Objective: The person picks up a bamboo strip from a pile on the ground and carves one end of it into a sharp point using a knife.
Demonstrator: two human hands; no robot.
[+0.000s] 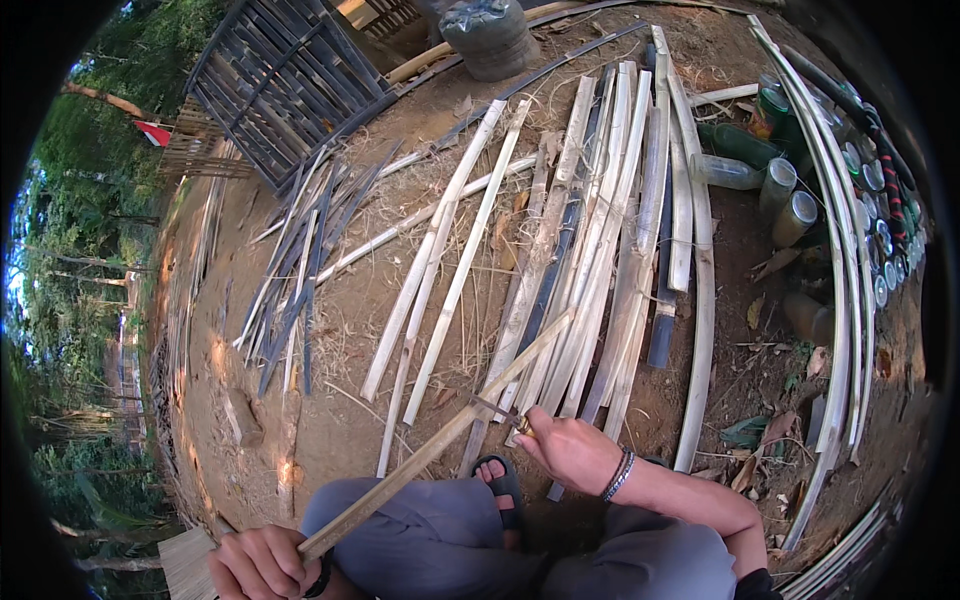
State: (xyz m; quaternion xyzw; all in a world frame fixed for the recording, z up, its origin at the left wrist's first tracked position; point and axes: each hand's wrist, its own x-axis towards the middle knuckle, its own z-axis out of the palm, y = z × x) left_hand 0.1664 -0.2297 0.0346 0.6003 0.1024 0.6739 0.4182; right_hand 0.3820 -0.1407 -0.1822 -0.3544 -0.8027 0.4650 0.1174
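My left hand is closed around the near end of a long bamboo strip. The strip slants up and to the right across my lap, its far end over the pile of split bamboo. My right hand, with a bracelet at the wrist, grips a small knife. Most of the knife's handle is hidden by my fingers; a yellowish bit shows. Its thin blade points left and lies against the strip around mid-length.
Glass bottles and jars lie at the right beside long bent strips. Dark thin slats are heaped at the left. A slatted bamboo panel and a filled plastic sack stand at the back. My sandaled foot rests below the strip.
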